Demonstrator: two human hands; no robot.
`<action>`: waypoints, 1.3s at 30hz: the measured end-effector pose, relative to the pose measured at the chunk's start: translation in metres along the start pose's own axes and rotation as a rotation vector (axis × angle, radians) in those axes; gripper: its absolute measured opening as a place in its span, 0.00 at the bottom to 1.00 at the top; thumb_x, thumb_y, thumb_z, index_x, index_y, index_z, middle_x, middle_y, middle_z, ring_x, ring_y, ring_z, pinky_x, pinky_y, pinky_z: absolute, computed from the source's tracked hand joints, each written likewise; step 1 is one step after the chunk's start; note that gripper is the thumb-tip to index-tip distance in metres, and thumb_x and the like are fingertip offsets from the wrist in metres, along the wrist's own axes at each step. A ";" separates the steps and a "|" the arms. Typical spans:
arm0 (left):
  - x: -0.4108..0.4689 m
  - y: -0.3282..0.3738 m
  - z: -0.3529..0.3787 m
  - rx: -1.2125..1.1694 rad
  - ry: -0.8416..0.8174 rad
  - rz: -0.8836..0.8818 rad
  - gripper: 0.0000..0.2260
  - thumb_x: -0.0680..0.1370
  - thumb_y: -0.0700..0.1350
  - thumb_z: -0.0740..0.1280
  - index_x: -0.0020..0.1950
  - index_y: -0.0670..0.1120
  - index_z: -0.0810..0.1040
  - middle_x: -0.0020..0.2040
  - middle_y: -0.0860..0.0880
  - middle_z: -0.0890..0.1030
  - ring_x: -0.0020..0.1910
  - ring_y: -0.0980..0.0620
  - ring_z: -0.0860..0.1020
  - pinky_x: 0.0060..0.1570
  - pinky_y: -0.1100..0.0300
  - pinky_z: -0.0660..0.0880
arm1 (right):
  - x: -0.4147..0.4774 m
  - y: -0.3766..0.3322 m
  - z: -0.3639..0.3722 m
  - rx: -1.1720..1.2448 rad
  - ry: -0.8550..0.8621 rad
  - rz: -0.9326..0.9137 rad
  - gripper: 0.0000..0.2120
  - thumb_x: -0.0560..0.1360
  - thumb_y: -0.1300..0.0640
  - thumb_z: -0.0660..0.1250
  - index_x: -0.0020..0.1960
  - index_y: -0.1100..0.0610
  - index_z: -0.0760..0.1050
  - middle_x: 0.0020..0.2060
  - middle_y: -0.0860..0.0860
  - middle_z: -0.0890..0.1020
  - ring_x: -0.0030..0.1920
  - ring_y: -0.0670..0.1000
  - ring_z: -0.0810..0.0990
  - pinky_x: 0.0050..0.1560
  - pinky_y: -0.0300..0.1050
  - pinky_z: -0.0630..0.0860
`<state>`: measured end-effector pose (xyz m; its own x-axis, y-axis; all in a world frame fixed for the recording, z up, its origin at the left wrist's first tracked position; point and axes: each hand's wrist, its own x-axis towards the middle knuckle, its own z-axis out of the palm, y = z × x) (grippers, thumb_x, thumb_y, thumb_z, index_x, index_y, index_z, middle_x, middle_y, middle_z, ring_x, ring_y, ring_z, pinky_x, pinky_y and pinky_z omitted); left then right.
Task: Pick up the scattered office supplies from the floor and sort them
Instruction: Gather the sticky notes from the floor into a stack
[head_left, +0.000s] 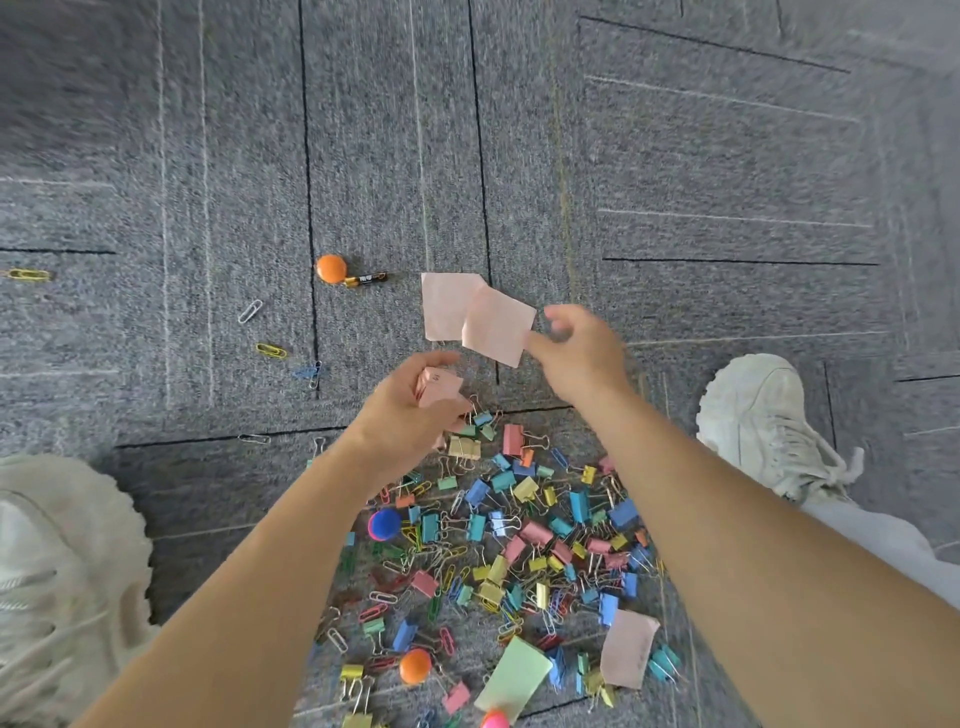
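Note:
My left hand grips a small stack of pink sticky notes above the grey carpet. To its right my right hand pinches the corner of a loose pink note, which overlaps a second pink note; whether that one lies on the carpet or is lifted too I cannot tell. Under my forearms a dense pile of coloured binder clips and paper clips covers the carpet. A pink note and a green note lie at the pile's near edge.
An orange round magnet and a battery lie further out on the left. Several paper clips are scattered left of the pile. More magnets sit in the pile: a blue magnet, an orange magnet. My white shoes flank the pile.

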<state>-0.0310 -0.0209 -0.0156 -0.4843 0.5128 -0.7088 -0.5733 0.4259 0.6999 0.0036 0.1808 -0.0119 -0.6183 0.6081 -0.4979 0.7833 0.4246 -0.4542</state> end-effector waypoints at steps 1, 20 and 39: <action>0.002 -0.002 -0.004 0.024 0.042 0.027 0.18 0.78 0.41 0.69 0.66 0.56 0.72 0.54 0.45 0.82 0.46 0.48 0.84 0.42 0.52 0.81 | 0.010 -0.005 0.005 -0.049 -0.025 -0.045 0.26 0.75 0.50 0.72 0.71 0.54 0.71 0.64 0.51 0.75 0.59 0.51 0.76 0.53 0.40 0.66; 0.008 -0.003 -0.012 -0.130 0.236 0.008 0.21 0.74 0.56 0.74 0.63 0.52 0.73 0.52 0.42 0.82 0.40 0.45 0.78 0.38 0.50 0.79 | 0.027 0.009 0.020 -0.198 -0.027 0.077 0.13 0.74 0.54 0.73 0.55 0.54 0.74 0.47 0.50 0.79 0.47 0.53 0.78 0.42 0.46 0.73; 0.009 0.025 0.010 -0.679 0.037 0.030 0.43 0.54 0.59 0.83 0.65 0.45 0.74 0.50 0.45 0.83 0.46 0.46 0.82 0.41 0.52 0.79 | -0.061 -0.033 0.000 0.630 -0.410 0.230 0.05 0.74 0.61 0.73 0.43 0.57 0.77 0.31 0.48 0.77 0.30 0.46 0.72 0.32 0.40 0.69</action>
<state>-0.0430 0.0021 -0.0035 -0.5220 0.4859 -0.7010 -0.8411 -0.1568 0.5176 0.0152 0.1298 0.0334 -0.5161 0.2867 -0.8072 0.7856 -0.2170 -0.5794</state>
